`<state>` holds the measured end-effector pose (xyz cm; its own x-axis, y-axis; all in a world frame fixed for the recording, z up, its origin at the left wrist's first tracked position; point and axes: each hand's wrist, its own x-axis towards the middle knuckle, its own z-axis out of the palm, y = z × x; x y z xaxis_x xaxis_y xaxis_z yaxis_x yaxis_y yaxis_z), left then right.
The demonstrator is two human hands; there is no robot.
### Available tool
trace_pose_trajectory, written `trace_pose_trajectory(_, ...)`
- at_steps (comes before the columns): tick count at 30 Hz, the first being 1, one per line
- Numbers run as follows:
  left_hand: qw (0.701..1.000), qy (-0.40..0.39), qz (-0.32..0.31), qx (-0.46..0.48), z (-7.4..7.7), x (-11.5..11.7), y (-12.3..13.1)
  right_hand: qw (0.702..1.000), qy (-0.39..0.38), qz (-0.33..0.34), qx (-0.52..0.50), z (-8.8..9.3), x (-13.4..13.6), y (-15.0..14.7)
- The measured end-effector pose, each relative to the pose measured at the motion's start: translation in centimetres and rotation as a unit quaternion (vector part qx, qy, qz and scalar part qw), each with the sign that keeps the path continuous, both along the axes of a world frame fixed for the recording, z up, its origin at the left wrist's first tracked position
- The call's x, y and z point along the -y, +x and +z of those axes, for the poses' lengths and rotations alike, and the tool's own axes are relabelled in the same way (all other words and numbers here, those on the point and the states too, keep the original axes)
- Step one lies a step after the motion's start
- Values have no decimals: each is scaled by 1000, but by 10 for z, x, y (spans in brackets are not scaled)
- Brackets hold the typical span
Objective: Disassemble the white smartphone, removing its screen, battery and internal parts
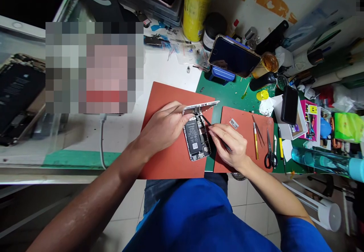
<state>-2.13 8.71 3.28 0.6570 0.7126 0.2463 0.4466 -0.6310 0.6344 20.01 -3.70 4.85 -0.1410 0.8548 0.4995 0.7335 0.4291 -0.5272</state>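
An opened smartphone (196, 138) lies on a reddish-brown mat (170, 161), its black battery and inner parts exposed. Its screen panel (201, 107) is tilted up at the far end. My left hand (167, 128) is closed on the panel's left edge, thumb near the phone's upper left corner. In my right hand (230, 144) is a thin dark stick-like tool (208, 121), held like a pen. The tool's tip reaches the phone's upper right, by the raised panel; exact contact is too small to tell.
On a second reddish-brown mat (224, 161) lie tweezers (256, 140) and a small clear packet (234, 123). Black scissors (270, 155) lie at its right edge. Behind stands another phone (234, 56) on a blue holder (222, 75). A clear bottle (321, 161) lies at right.
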Motion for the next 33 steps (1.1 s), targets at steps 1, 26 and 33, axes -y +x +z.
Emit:
trace_pose_trajectory(1, 1000, 0, 0, 1, -1, 0, 0, 1000, 2, 0, 0, 0, 1, 0)
trace_pose_trajectory(26, 1000, 0, 11, -6, -4, -2, 1, 993, 26, 73, 93, -8, 4, 8)
trace_pose_trajectory(33, 999, 31, -4, 11, -7, -3, 1, 986, 58, 69, 142, -13, 1, 7)
